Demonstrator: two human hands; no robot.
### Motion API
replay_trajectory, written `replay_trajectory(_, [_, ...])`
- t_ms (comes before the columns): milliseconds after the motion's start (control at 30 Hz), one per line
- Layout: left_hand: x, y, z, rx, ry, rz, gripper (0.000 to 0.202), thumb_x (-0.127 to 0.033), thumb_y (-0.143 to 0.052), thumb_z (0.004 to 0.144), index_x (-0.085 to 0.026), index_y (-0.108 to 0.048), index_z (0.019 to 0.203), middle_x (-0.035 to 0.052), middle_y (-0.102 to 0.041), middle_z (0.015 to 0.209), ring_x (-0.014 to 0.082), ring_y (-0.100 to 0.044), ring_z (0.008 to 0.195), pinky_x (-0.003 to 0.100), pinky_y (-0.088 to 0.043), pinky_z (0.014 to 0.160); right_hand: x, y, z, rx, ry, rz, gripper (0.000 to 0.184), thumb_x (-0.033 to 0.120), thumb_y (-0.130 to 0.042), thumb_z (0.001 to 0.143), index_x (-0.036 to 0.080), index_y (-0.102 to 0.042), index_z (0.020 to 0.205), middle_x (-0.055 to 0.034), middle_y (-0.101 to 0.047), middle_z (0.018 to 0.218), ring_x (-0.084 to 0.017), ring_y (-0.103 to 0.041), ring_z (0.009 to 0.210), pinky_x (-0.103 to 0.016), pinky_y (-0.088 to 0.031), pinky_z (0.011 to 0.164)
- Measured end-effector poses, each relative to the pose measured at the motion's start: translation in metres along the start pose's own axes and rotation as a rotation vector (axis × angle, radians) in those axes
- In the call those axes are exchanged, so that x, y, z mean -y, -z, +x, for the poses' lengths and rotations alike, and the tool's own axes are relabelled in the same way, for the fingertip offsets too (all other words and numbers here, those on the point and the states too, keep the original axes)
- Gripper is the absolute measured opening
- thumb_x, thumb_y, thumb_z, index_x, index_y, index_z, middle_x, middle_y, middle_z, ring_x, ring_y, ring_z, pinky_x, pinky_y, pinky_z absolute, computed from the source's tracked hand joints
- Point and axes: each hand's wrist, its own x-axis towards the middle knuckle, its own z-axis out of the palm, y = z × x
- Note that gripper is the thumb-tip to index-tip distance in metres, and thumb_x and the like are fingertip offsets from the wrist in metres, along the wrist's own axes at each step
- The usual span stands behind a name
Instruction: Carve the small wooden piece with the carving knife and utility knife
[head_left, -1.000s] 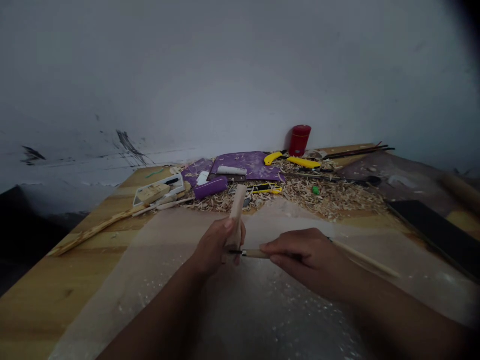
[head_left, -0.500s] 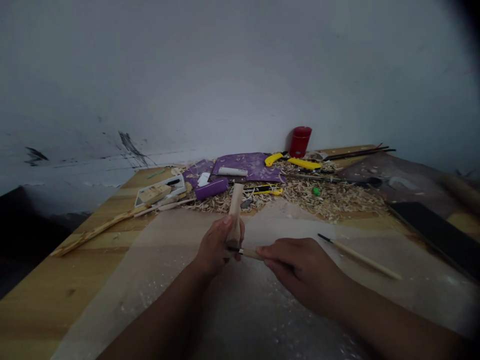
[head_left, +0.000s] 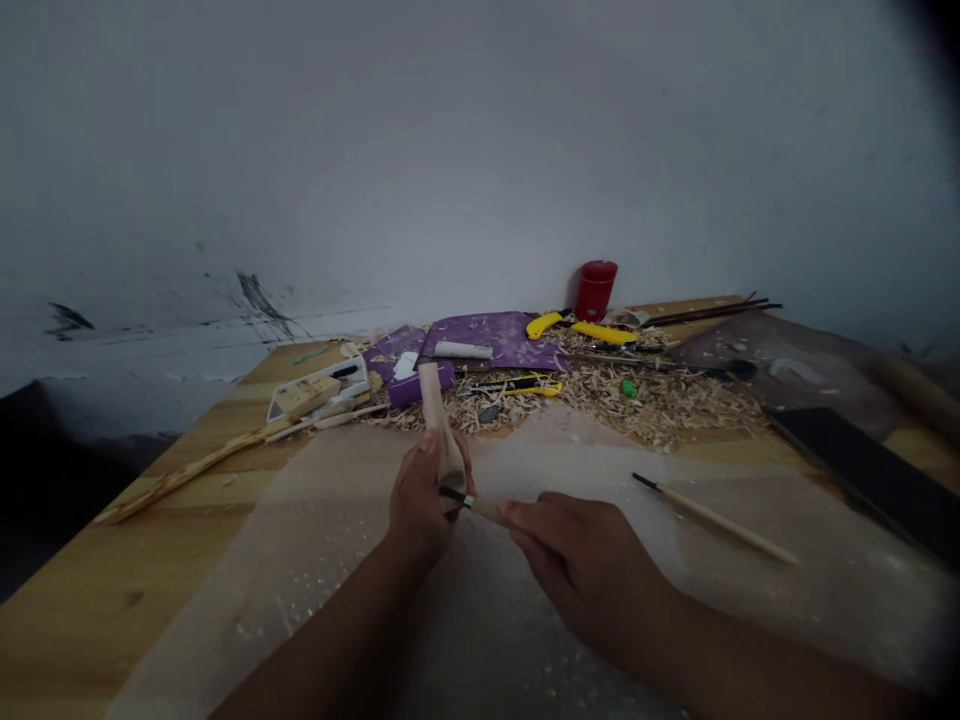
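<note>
My left hand [head_left: 421, 500] is wrapped around a pale wooden piece [head_left: 441, 415], shaped like a spoon blank, its narrow end pointing up and away from me. My right hand [head_left: 581, 545] grips the wooden handle of a carving gouge [head_left: 487, 510]. The gouge's dark metal tip meets the wide lower end of the wood, close to my left fingers. The exact cutting edge is too small and dim to make out. To the right, a second carving tool [head_left: 716, 520] with a dark tip and a long pale handle lies on the translucent plastic sheet [head_left: 315, 520].
Wood shavings [head_left: 675, 395] lie heaped along the back, with yellow-handled cutters [head_left: 604, 333] among them. A red canister [head_left: 596, 290] stands by the wall. At left are a white tray [head_left: 277, 408] and a long stick [head_left: 187, 470]; at right, a dark flat slab [head_left: 855, 470].
My hands have shifted a little left with the wood and gouge. The wood's narrow end now leans left instead of slightly right. The gouge tip stays at its wide end.
</note>
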Motion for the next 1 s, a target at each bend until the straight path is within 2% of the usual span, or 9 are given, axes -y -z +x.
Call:
replay_trajectory(200, [-0.001, -0.003, -0.003, -0.059, -0.035, -0.083, 0.044, -0.049, -0.029, 0.082, -0.016, -0.051, 0.062, -0.0009, -0.048, 0.042, 0.0086, -0.041, 0.036, 0.019, -0.032, 0.038, -0.001, -0.005, -0.001, -0.051, -0.013, 0.029, 0.026, 0.017, -0.044, 0.083, 0.018, -0.059, 0.104, -0.001, -0.056, 0.065, -0.012, -0.05, 0.056, -0.023, -0.036, 0.053])
replay_trajectory(333, [-0.003, -0.001, -0.001, 0.01, -0.006, -0.092, 0.045, -0.051, -0.031, 0.081, -0.016, -0.05, 0.06, -0.0016, -0.047, 0.043, 0.0085, -0.041, 0.035, 0.02, -0.032, 0.036, -0.004, 0.007, 0.005, -0.015, -0.143, 0.234, 0.022, 0.019, -0.045, 0.084, 0.022, -0.061, 0.1, -0.0002, -0.066, 0.078, -0.012, -0.059, 0.068, -0.022, -0.043, 0.062])
replay_trajectory(433, [-0.003, 0.003, 0.0, 0.1, 0.01, -0.048, 0.047, -0.053, -0.031, 0.08, -0.016, -0.05, 0.059, -0.0012, -0.047, 0.044, 0.0094, -0.043, 0.035, 0.021, -0.033, 0.036, -0.008, 0.022, 0.01, 0.072, -0.214, 0.285, 0.02, 0.021, -0.048, 0.083, 0.023, -0.064, 0.094, 0.0007, -0.068, 0.08, -0.012, -0.061, 0.068, -0.021, -0.045, 0.06])
replay_trajectory(633, [-0.002, 0.01, -0.001, 0.27, 0.057, 0.092, 0.045, -0.055, -0.033, 0.079, -0.017, -0.051, 0.064, -0.0016, -0.047, 0.044, 0.0107, -0.044, 0.034, 0.021, -0.032, 0.034, -0.011, 0.041, 0.013, 0.186, -0.066, 0.162, 0.021, 0.017, -0.049, 0.083, 0.023, -0.063, 0.097, 0.0017, -0.067, 0.079, -0.01, -0.06, 0.069, -0.019, -0.042, 0.063])
replay_trajectory(800, [-0.004, 0.01, -0.002, 0.475, 0.09, 0.261, 0.044, -0.052, -0.034, 0.081, -0.016, -0.052, 0.063, -0.0007, -0.047, 0.045, 0.0103, -0.046, 0.038, 0.02, -0.033, 0.037, -0.01, 0.046, 0.011, 0.322, -0.036, 0.057, 0.021, 0.016, -0.047, 0.083, 0.025, -0.063, 0.094, 0.001, -0.065, 0.078, -0.012, -0.058, 0.068, -0.022, -0.038, 0.062])
replay_trajectory(867, [-0.005, 0.009, -0.002, 0.49, 0.103, 0.274, 0.045, -0.051, -0.033, 0.082, -0.016, -0.052, 0.061, -0.0009, -0.046, 0.044, 0.0099, -0.045, 0.038, 0.02, -0.032, 0.036, -0.009, 0.045, 0.01, 0.311, -0.022, 0.017, 0.021, 0.017, -0.046, 0.083, 0.024, -0.062, 0.094, -0.0002, -0.065, 0.076, -0.013, -0.057, 0.067, -0.023, -0.037, 0.061])
replay_trajectory(1000, [-0.004, 0.008, -0.002, 0.428, 0.137, 0.28, 0.046, -0.055, -0.034, 0.08, -0.017, -0.052, 0.061, -0.0019, -0.044, 0.042, 0.0104, -0.044, 0.036, 0.02, -0.03, 0.034, -0.005, 0.038, 0.008, 0.278, -0.026, -0.037, 0.021, 0.017, -0.045, 0.083, 0.023, -0.061, 0.095, -0.0006, -0.063, 0.072, -0.013, -0.055, 0.062, -0.023, -0.034, 0.057])
